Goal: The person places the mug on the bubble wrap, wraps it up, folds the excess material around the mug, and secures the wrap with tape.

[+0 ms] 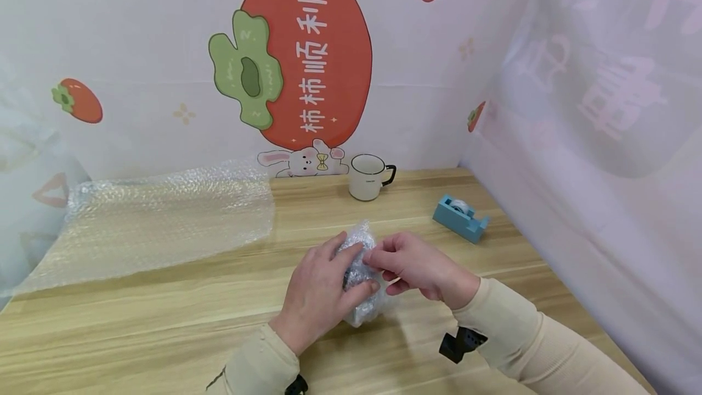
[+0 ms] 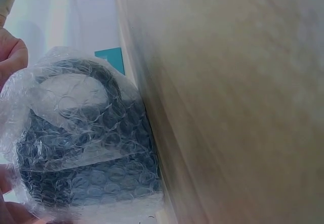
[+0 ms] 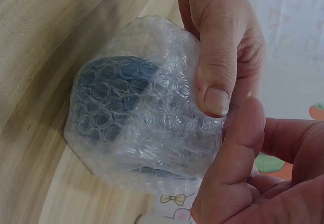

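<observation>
A dark blue mug (image 2: pixel 91 183) stands out through several layers of clear bubble wrap (image 1: pixel 358 270); the arc of its handle shows in the left wrist view. My left hand (image 1: pixel 323 279) grips this bundle from the left, thumb on the near side and fingers over the top. At the bundle's upper right, the curled fingers of my right hand (image 1: pixel 419 264) pinch the wrap's edge (image 3: pixel 207 168). The right wrist view has the left thumb pressing the wrap close to the right fingertips. Whether tape lies under those fingertips cannot be made out.
A white mug (image 1: pixel 364 183) with a black handle stands at the back of the wooden table (image 1: pixel 164 340). To the right sits a blue tape dispenser (image 1: pixel 459 218) with a roll in it. Loose bubble wrap (image 1: pixel 175 218) covers the back left. Printed cloth (image 1: pixel 406 78) hangs behind.
</observation>
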Action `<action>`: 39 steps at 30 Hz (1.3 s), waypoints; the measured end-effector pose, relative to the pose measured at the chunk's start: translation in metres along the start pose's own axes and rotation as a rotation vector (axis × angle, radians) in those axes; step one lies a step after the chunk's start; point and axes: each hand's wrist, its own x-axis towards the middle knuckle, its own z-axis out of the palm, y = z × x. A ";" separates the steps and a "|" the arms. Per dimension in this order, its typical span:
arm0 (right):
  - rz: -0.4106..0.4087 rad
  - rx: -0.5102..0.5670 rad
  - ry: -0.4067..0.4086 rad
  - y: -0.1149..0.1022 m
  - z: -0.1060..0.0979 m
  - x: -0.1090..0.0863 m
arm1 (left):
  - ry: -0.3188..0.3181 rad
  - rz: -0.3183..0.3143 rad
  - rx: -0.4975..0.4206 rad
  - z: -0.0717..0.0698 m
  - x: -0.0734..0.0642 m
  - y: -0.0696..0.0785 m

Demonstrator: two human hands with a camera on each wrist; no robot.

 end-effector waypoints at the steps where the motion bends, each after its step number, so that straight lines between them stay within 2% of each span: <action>1: -0.002 -0.005 0.002 0.000 0.000 0.000 | 0.003 0.004 0.001 0.000 0.000 0.000; 10: 0.022 0.004 0.006 -0.003 -0.001 0.000 | 0.018 0.018 0.007 0.001 0.000 -0.001; 18: 0.058 0.033 0.061 -0.003 0.000 -0.004 | 0.026 0.023 0.019 0.002 0.001 -0.001; 30: 0.086 -0.095 0.088 -0.004 0.001 0.000 | 0.044 0.032 0.028 0.003 0.000 -0.001; 39: 0.069 -0.165 0.091 -0.002 0.000 0.001 | 0.046 0.041 0.025 0.002 0.001 -0.002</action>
